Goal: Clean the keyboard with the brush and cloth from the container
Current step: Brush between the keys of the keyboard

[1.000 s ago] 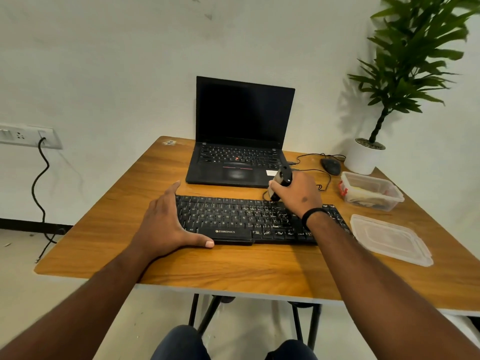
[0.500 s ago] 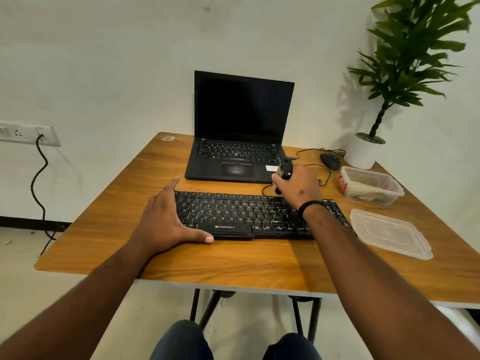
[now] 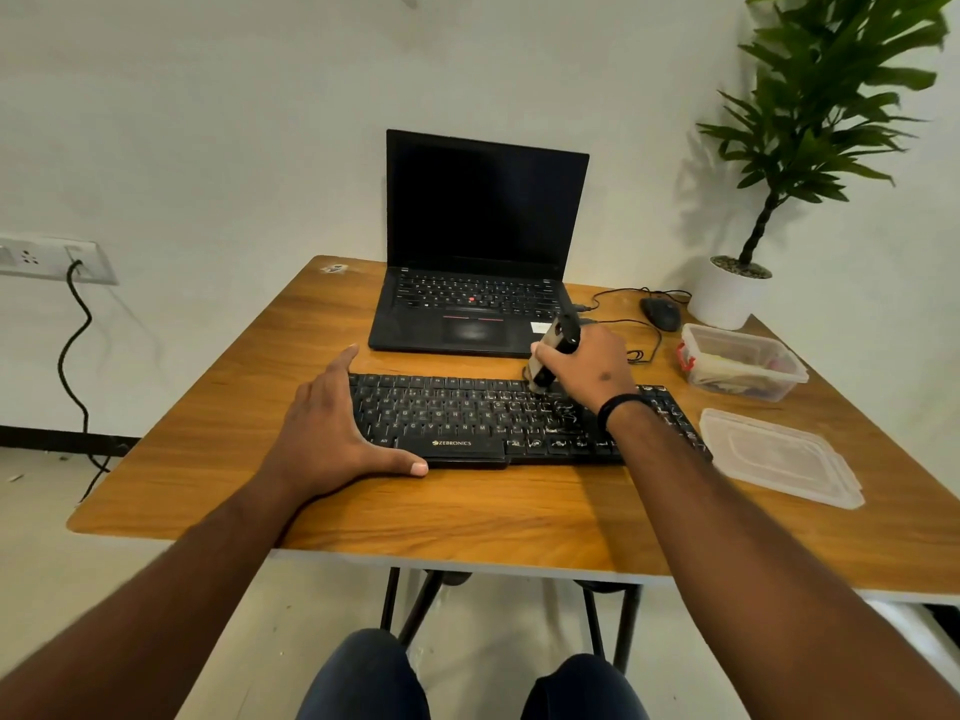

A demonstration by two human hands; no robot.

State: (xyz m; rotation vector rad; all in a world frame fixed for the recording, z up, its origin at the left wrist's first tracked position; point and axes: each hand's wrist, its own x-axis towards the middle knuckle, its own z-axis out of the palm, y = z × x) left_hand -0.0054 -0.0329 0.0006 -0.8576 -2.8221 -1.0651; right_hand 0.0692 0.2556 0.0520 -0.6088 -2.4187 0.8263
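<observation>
A black keyboard (image 3: pixel 467 415) lies across the middle of the wooden table (image 3: pixel 467 517). My left hand (image 3: pixel 324 433) rests flat against its left end, fingers straight and thumb stretched along the front edge. My right hand (image 3: pixel 589 368) grips a black-handled brush (image 3: pixel 553 350) tilted over the keyboard's upper right rows, with its pale bristle end down on the keys. An open clear container (image 3: pixel 743 361) with cloth-like contents stands to the right.
The container's lid (image 3: pixel 779 454) lies right of the keyboard. An open black laptop (image 3: pixel 478 283) stands behind it, with a wired mouse (image 3: pixel 661 313) and its cable to the right. A potted plant (image 3: pixel 732 296) fills the far right corner. The wall holds a socket and cable at left.
My right hand has moved the brush back and forth a little over the keyboard's upper right keys. My left hand stays put at the left end.
</observation>
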